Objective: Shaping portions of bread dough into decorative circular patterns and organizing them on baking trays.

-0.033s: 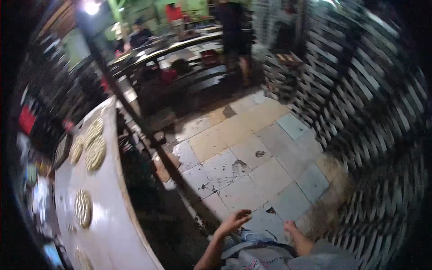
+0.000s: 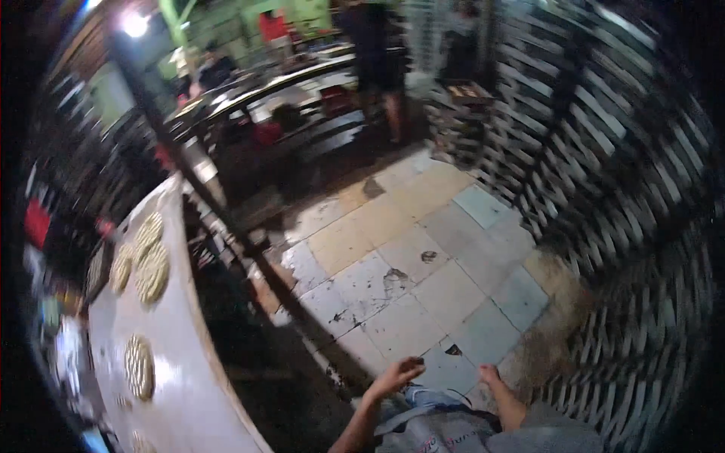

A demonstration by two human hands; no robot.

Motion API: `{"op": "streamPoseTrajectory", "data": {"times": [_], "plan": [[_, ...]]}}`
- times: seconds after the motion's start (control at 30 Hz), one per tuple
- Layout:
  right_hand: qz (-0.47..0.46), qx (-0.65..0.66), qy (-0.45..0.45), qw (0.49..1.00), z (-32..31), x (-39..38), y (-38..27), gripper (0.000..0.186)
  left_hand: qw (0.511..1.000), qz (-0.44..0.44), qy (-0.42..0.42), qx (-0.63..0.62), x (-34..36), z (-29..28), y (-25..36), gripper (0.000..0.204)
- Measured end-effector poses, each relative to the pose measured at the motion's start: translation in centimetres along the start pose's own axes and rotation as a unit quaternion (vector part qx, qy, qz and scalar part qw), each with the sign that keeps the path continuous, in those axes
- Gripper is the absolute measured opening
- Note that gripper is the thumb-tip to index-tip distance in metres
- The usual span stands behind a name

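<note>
My left hand hangs in front of my body above the tiled floor, its fingers loosely bent and a little apart, with nothing visible in them. A short way to its right is my right hand, seen end-on and small; how far its fingers are curled is unclear, and no object shows in it. Neither hand touches anything that I can see. To the left, nearest my left hand, runs a long pale worktable. On it lie several flat, pale, round patterned pieces that look like dough, among them one oval piece.
Slatted dark-and-light stacks line the right side. A dark slanting post stands beside the table. At the back, a person in dark clothes stands near a long bench; another person is farther left. Some floor tiles are broken.
The view has shifted slightly, so the table, post and background sit a little farther left. Both hands keep nearly the same place and pose.
</note>
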State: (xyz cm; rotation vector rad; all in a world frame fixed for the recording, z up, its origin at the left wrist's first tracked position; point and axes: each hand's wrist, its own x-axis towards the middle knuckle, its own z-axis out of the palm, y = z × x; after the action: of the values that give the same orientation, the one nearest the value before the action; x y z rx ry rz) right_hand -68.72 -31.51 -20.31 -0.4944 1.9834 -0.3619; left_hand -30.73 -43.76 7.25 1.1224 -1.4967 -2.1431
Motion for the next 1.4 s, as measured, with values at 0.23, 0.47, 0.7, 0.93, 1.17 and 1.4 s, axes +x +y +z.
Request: {"op": "streamPoseTrajectory", "data": {"times": [0.23,0.47,0.7,0.93,1.17,1.4], "plan": [[-0.116,0.347,-0.015,0.931,-1.0,-0.2,13.9,0.037,0.972,0.002,-0.234,0.026,9.8,3.8,4.7,0.041],[-0.21,-0.271,0.313,0.886,-10.0,6.0,14.8,0.034,0.952,0.123,-0.209,0.188,27.3,9.2,6.4,0.031],[-0.1,-0.174,0.328,0.923,-36.2,14.1,9.9,0.038,0.842,0.33,-0.226,0.361,42.4,16.5,6.9,0.019],[-0.095,-0.063,0.314,0.943,-61.3,24.0,-9.6,0.039,0.957,0.077,-0.174,0.219,50.1,19.3,10.9,0.032],[-0.568,-0.001,0.423,0.706,-86.5,14.8,-53.1,0.033,0.917,0.102,-0.149,0.355,69.5,19.8,13.7,0.04],[-0.536,-0.307,0.605,0.502,-102.4,-2.4,-78.0,0.03,0.943,0.197,-0.079,0.257,82.4,28.0,37.5,0.032]]}}
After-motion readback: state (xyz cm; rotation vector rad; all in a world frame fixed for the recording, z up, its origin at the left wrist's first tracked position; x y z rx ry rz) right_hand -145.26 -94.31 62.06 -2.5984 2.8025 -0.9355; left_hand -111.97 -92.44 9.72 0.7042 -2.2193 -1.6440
